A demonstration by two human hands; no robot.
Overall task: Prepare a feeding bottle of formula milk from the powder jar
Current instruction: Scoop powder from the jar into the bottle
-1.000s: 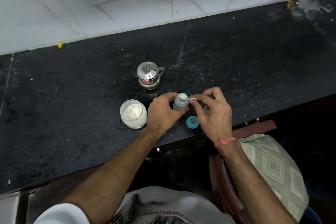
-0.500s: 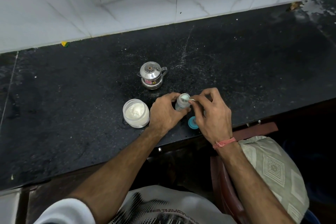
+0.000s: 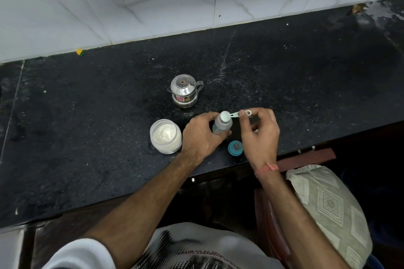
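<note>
The feeding bottle (image 3: 222, 126) stands upright near the front edge of the black counter (image 3: 87, 116), roughly at its middle; its mouth is open, and the bowl of a small pale scoop (image 3: 232, 115) sits right over that mouth, so powder seems to be going in or has just gone in; whether any powder is left in the scoop cannot be told. The left hand (image 3: 202, 135) curls round the bottle from the left and steadies it; the right hand (image 3: 259, 131) pinches the scoop's handle between thumb and forefinger, its other fingers loosely bent.

Just left of the left hand stands the powder jar (image 3: 166, 136), lid off, white powder showing inside; the bottle's teal cap with teat (image 3: 235, 148) lies on the counter just near of the bottle, between the two wrists; a little farther back stands a small steel pot (image 3: 185, 93) with its lid on, which I judge holds the water.

By my reading the jar and bottle are opened and the scooping stage is in hand; the bottle looks partly filled with something greyish, though liquid or powder is hard to say; left to do are any further scoops, adding water if not yet in, fitting the teal cap, and shaking; the jar also wants closing.
</note>
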